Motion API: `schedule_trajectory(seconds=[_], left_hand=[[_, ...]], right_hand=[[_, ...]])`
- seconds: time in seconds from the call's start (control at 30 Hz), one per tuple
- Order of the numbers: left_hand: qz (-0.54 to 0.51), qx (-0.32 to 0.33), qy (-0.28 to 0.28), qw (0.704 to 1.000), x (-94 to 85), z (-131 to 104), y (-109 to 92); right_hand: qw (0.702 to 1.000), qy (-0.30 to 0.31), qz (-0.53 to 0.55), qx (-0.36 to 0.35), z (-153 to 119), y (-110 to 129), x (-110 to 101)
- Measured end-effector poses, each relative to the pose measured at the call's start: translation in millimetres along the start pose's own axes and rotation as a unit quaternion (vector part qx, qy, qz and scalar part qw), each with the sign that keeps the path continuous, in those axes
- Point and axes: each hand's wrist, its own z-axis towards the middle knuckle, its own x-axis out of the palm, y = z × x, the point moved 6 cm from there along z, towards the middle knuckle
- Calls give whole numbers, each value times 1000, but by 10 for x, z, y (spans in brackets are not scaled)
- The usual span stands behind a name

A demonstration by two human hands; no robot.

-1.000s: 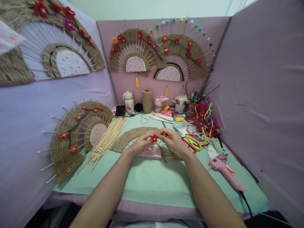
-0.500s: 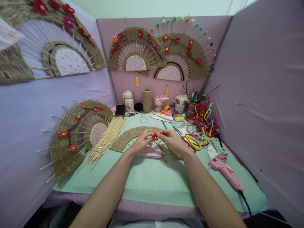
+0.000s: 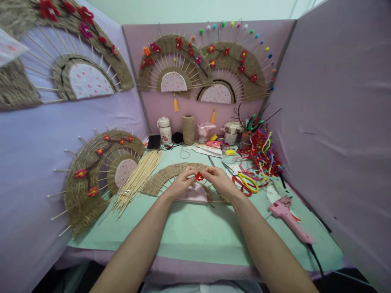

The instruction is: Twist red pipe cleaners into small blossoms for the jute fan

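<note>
Between my fingertips is a small red pipe-cleaner flower point(image 3: 199, 176). My left hand point(image 3: 184, 181) pinches its left side, and my right hand point(image 3: 218, 179) grips it from the right. Both hands are over a twine-wrapped fan point(image 3: 165, 176) lying on the table. The fan has thin stick ribs and a pale half-round fabric centre point(image 3: 194, 193) with pink spots; my hands and wrists hide part of its right side. Just right of my right hand lie scissors point(image 3: 249, 183) with yellow handles and another pair with red handles point(image 3: 241, 185).
A pink glue gun point(image 3: 290, 221) with a black cord lies at the right. Thin bamboo sticks point(image 3: 139, 179) are heaped on the left, beside a flowered fan point(image 3: 77, 195). Behind stand a twine spool point(image 3: 188, 130), a white bottle point(image 3: 165, 131) and a pile of coloured pipe cleaners point(image 3: 262, 152).
My right hand has shifted very slightly, and the view has moved a little. Both hands keep hold of the red flower over the fan.
</note>
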Motion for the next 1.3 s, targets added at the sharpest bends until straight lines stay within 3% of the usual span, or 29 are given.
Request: schedule_trajectory(seconds=[0.17,0.3,0.8,0.97,1.3], left_hand=[[13,35,-50,998,-71,2,-9],[12,25,-61,998,-67,-2,-15],[-13,-12,-11,1000,33,-8,7],[-9,28,-52,998,-38,10,28],[16,29,-92,995,-72,30,46]], right_hand=[[998,-38,49,0,-9,60,-56],[998,-34,55,1,-20,69,-46],[999,-3,5,-39,-26,113,0],[999,-27,38,-11,-15,50,-40],[1000,-28,6,7,-37,91,-36]])
